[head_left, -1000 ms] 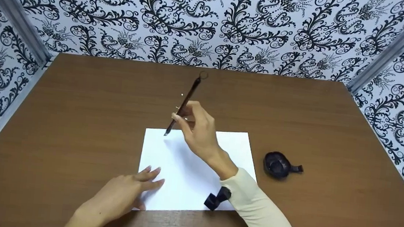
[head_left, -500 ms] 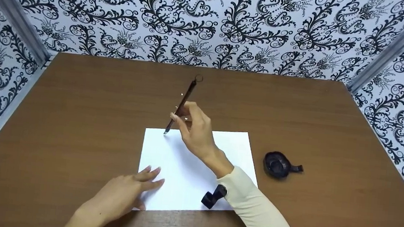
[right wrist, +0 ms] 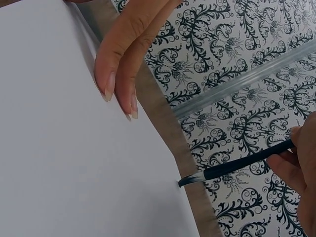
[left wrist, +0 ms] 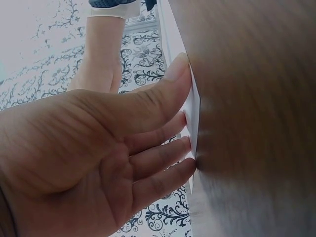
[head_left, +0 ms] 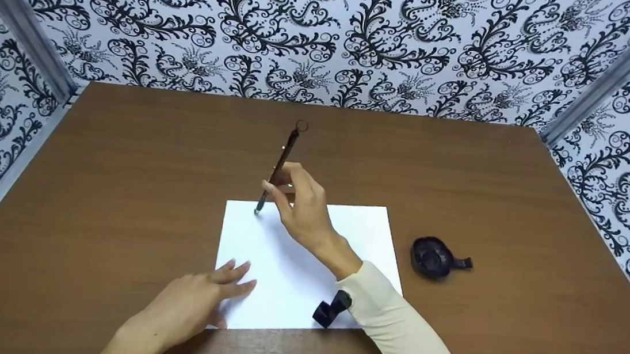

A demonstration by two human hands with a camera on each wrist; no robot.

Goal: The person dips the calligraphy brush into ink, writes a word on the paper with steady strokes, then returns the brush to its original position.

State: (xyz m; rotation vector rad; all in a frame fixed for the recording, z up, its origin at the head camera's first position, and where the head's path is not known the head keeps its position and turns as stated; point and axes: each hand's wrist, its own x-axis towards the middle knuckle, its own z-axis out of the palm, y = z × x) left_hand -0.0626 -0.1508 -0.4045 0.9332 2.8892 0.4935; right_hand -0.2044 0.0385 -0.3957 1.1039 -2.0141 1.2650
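Observation:
A blank white sheet of paper lies on the table. My right hand pinches a dark, slender paintbrush with a loop at its top end. The brush tilts slightly, its bristle tip down at the sheet's upper left corner. In the right wrist view, the paintbrush shows pale bristles with a dark tip at the paper; touching or just above it, I cannot tell. My left hand rests with spread fingertips on the sheet's lower left edge. In the left wrist view, the left hand's fingers extend to the paper.
A small black dish with a short handle stands on the brown wooden table, right of the sheet. A black wrist device sits at the right cuff, over the paper. Patterned walls enclose the table's back and sides.
The paintbrush's top end has swung left and toward me, so it stands more upright. My right hand has shifted slightly left; the tip stays near the same corner. The left hand has not moved.

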